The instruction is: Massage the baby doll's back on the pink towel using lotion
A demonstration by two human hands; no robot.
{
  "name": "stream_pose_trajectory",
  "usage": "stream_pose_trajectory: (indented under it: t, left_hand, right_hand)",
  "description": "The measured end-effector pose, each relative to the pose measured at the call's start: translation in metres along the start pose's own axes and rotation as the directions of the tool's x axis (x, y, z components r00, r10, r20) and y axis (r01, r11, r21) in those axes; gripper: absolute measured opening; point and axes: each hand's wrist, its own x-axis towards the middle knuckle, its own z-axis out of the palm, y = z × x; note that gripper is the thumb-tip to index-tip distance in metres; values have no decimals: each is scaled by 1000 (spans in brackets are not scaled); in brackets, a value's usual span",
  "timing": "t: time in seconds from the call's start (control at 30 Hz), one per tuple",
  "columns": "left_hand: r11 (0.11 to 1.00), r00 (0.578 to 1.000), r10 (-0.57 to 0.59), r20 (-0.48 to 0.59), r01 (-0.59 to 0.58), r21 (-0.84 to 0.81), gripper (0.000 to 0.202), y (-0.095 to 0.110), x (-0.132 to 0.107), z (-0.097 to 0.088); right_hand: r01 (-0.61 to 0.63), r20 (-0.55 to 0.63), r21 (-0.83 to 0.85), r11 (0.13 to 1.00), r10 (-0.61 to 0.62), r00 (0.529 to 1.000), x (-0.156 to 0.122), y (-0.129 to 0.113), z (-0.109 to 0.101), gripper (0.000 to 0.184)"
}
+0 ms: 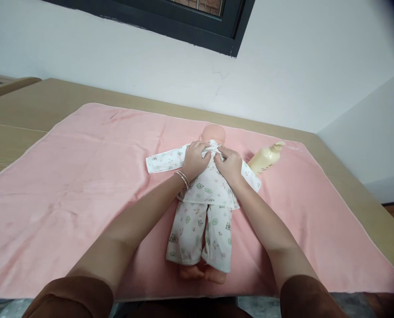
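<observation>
A baby doll (213, 132) lies on its back on a pink towel (84, 176), head toward the wall, dressed in a white printed shirt (206, 187) and matching trousers (200, 234). My left hand (196, 160), with bangles on the wrist, pinches the shirt's collar at the doll's chest. My right hand (229, 164) grips the same collar from the other side, the two hands nearly touching under the doll's chin. The doll's bare feet (201, 273) point toward me.
A cream pump bottle (266, 158) lies on its side on the towel, right of the doll's shoulder. The towel covers a tan table (24, 110) pushed against a white wall. A dark window frame (170, 20) sits above.
</observation>
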Motion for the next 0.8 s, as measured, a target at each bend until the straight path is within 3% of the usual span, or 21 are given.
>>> stream_pose_trajectory:
  t: [0.2,0.37,0.5,0.63,0.7,0.8]
  left_hand:
    - [998,997,-51,58,48,48,31,1,3,1]
    - [998,991,39,132,-46,52,33,3,4,-3]
    - [995,996,67,62,-71,64,23,2,1,-3]
    - [995,998,58,-8,-57,83,17,1,-2,-1]
    - [996,999,33,-11,-32,83,18,1,-2,0]
    - [997,1000,-16,16,15,76,26,0,0,1]
  right_hand:
    - [19,48,-20,1000,-18,999,6,6,4,42]
    - [49,142,-38,998,-43,989,10,9,3,43]
    - [34,59,-78,996,-30,998,1,-1,-3,37]
    - [-65,-13,-146,987,64,998,-6,-10,-6,35]
    - [-88,-17,-141,986,87,996,-5,-9,-5,36]
    - [-18,46,-86,996,22,999,1,-2,-2,41]
